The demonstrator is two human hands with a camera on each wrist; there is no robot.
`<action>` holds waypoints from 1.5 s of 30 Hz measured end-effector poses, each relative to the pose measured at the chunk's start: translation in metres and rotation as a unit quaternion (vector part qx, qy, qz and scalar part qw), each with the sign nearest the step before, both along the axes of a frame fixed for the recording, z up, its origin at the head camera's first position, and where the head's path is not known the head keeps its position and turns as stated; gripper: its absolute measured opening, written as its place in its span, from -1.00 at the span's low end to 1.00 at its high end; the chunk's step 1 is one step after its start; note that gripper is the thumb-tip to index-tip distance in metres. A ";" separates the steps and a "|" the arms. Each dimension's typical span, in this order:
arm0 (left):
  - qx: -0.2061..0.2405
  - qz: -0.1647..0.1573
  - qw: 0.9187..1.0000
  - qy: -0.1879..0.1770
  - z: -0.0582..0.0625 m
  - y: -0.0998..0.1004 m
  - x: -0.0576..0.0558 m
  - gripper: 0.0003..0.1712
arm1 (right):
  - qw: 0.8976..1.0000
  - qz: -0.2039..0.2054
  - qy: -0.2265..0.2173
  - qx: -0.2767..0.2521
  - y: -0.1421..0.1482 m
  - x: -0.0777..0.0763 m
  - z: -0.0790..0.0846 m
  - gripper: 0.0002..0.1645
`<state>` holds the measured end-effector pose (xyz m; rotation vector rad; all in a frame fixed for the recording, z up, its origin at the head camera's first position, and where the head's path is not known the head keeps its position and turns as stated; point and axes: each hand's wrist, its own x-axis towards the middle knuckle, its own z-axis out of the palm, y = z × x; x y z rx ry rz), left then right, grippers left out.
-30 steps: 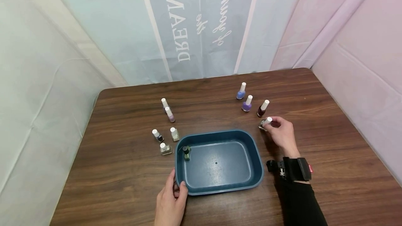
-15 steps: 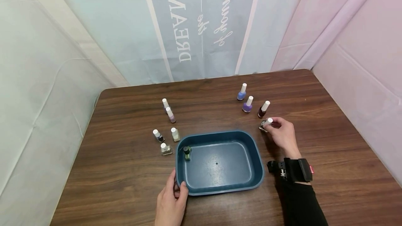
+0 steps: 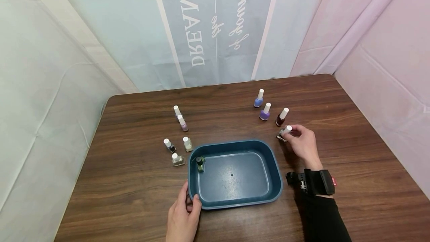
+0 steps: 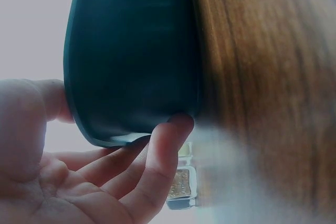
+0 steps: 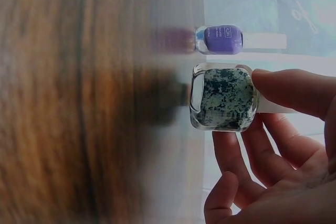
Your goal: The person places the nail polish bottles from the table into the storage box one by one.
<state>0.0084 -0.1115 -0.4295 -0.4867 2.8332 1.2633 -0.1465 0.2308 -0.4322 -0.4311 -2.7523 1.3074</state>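
At the front left corner of a dark blue tray (image 3: 231, 206), my left hand (image 3: 183, 214) grips the wall, thumb over the rim and fingers against the outside. The left wrist view shows the same grip on the tray (image 4: 131, 56). My right hand (image 3: 303, 143) pinches the white cap of a speckled nail polish bottle (image 5: 223, 98) to the right of the tray. That bottle stands upright, close over the table. A purple nail polish (image 5: 223, 40) shows beyond it in the right wrist view. One green nail polish with a dark cap (image 3: 200, 164) stands in the tray's left end.
Behind my right hand stand a dark red nail polish (image 3: 280, 119), the purple one and a blue one (image 3: 258, 102). Left of the tray are a glittery bottle (image 3: 178, 160), a black one (image 3: 171, 148), a pale green one (image 3: 187, 145) and two lilac-toned bottles (image 3: 183, 125) farther back.
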 end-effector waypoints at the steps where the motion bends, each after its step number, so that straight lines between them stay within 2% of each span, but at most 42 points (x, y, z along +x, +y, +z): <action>1: 0.000 -0.001 1.000 0.000 0.000 0.000 0.000 -0.44 | 1.000 0.000 -0.001 -0.002 0.000 0.000 0.001 -0.60; 7: -0.004 0.001 1.000 0.001 0.001 0.000 0.000 -0.45 | 1.000 0.005 -0.003 -0.014 -0.001 0.002 0.005 -0.58; 16: -0.004 0.009 1.000 -0.029 0.001 0.001 -0.004 -0.44 | 1.000 0.005 0.016 -0.024 -0.002 0.003 0.010 -0.59; 29: 0.004 0.008 0.999 -0.035 0.002 0.001 -0.004 -0.43 | 0.999 0.011 0.020 -0.033 -0.004 0.005 0.014 -0.57; 39: 0.005 0.005 1.000 -0.018 0.000 0.000 -0.003 -0.43 | 0.999 0.016 0.028 -0.036 -0.006 0.005 0.020 -0.56; 45: 0.007 0.004 1.000 -0.021 0.000 0.000 -0.003 -0.43 | 0.998 0.022 0.038 -0.034 -0.010 0.006 0.024 -0.58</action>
